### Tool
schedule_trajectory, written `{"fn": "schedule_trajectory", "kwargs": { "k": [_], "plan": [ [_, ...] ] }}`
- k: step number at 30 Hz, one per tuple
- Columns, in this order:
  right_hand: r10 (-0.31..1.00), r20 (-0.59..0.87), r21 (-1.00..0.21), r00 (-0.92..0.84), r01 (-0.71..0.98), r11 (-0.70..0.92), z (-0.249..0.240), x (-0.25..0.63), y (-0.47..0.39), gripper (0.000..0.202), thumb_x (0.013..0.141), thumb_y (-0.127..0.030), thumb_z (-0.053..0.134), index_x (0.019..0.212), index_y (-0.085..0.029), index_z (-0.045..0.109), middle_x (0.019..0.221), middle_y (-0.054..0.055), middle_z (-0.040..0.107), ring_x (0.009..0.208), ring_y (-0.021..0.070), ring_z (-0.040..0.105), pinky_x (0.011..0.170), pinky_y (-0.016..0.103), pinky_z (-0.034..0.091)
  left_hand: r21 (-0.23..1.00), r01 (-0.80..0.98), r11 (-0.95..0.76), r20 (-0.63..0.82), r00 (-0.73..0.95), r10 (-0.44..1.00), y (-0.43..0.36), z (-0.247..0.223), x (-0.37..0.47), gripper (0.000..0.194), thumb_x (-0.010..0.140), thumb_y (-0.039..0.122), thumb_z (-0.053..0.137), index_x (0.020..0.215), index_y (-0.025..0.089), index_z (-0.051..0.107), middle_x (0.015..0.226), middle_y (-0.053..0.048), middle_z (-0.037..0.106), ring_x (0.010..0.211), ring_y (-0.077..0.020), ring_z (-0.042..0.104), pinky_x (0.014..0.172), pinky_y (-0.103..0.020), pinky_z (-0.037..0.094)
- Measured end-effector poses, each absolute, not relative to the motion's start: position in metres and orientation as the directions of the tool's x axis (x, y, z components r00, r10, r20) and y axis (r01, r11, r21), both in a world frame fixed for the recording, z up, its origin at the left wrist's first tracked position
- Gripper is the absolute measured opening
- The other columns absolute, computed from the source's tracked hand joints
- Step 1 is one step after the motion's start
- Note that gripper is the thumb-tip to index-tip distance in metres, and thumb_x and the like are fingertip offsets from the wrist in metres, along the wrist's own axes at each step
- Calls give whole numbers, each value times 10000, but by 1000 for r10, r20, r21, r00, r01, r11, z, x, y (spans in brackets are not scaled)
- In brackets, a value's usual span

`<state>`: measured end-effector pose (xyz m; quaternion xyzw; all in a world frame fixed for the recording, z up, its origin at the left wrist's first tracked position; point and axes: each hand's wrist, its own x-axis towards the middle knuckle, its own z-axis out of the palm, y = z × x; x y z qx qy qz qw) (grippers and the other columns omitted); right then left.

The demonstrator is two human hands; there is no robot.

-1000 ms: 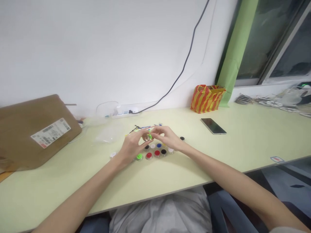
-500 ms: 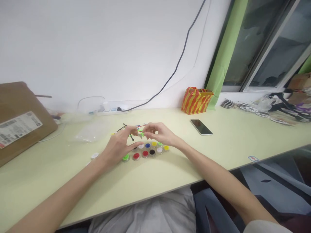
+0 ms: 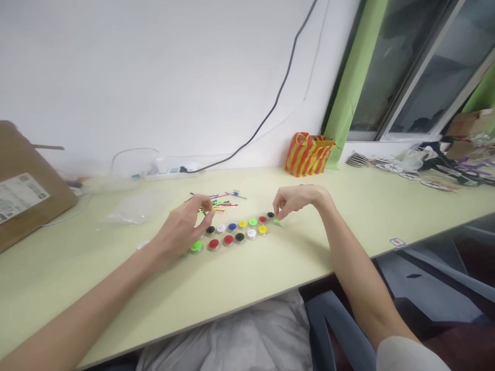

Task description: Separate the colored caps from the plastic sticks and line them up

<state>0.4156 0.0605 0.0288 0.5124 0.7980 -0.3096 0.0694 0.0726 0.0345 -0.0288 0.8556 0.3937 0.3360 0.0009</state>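
Note:
At the right end of the double row, my right hand (image 3: 290,202) pinches a small clear cone-shaped piece with a green top (image 3: 277,223), tilted and low over the table. My left hand (image 3: 185,222) hovers with thumb and fingers apart, and I see nothing between them. Beneath and beside it are small round clear pieces with coloured caps, among them a green-capped one (image 3: 197,247), a red-capped one (image 3: 214,245) and a blue-capped one (image 3: 232,227). Behind my left fingers lies a pile of thin coloured plastic sticks (image 3: 222,204), partly hidden by the hand.
A cardboard box (image 3: 31,190) stands at the left, near a clear plastic bag (image 3: 129,208). A power strip (image 3: 168,171) lies along the wall. A striped red-and-yellow bag (image 3: 309,157) stands at the back right. The table's front edge (image 3: 247,307) runs before me.
My right hand has moved right, away from the left hand, carrying the green-topped piece to the row's end. My left hand stays near the sticks, its fingers parted. The phone is now hidden behind the right hand.

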Motion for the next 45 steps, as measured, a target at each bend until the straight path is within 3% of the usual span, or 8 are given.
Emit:
{"fn": "schedule_trajectory", "kwargs": {
  "k": [7, 21, 27, 33, 38, 45],
  "plan": [
    [776, -454, -313, -438, 894, 321, 17, 397, 63, 275, 644, -413, 819, 783, -189, 741, 734, 6, 611, 652, 134, 492, 564, 268, 365, 248, 641, -727, 570, 510, 644, 34, -29, 73, 147, 1015, 367, 429, 1096, 245, 443, 988, -22, 654, 863, -194, 648, 790, -340, 496],
    [778, -376, -374, -504, 850, 370, 9, 387, 68, 206, 676, -346, 786, 734, -176, 685, 744, -1, 653, 667, 133, 510, 592, 273, 344, 227, 612, -758, 520, 581, 625, 37, -32, 74, 155, 1010, 305, 429, 1156, 253, 434, 991, -13, 654, 809, -171, 650, 739, -300, 479],
    [751, -395, -360, -529, 841, 403, 7, 382, 73, 226, 655, -304, 825, 720, -176, 651, 768, -5, 669, 691, 140, 547, 602, 265, 368, 256, 570, -780, 508, 607, 611, 37, -33, 74, 318, 1001, 285, 427, 1313, 254, 379, 1030, -32, 654, 804, -167, 645, 769, -316, 498],
    [819, -401, -146, -409, 912, 384, 8, 372, 69, 169, 722, -260, 822, 787, -179, 690, 904, 44, 726, 781, 185, 627, 608, 268, 395, 268, 567, -779, 495, 613, 616, 39, -37, 72, 413, 1002, 269, 434, 1404, 267, 341, 1072, -39, 655, 858, -171, 644, 824, -333, 509],
    [931, -281, 73, -231, 963, 261, 12, 356, 52, 259, 735, -236, 847, 955, -169, 727, 1022, 123, 757, 905, 269, 711, 654, 291, 449, 281, 531, -799, 516, 618, 592, 42, -40, 70, 489, 994, 233, 454, 1458, 277, 304, 1092, -46, 648, 893, -162, 638, 873, -340, 507],
    [939, -267, 168, -215, 949, 265, 10, 346, 58, 412, 667, -210, 916, 1037, -152, 742, 1052, 165, 770, 961, 314, 743, 684, 311, 509, 299, 523, -799, 508, 621, 597, 41, -39, 72, 503, 994, 216, 446, 1473, 283, 308, 1056, -31, 643, 879, -148, 630, 868, -316, 505]
  ]
}}
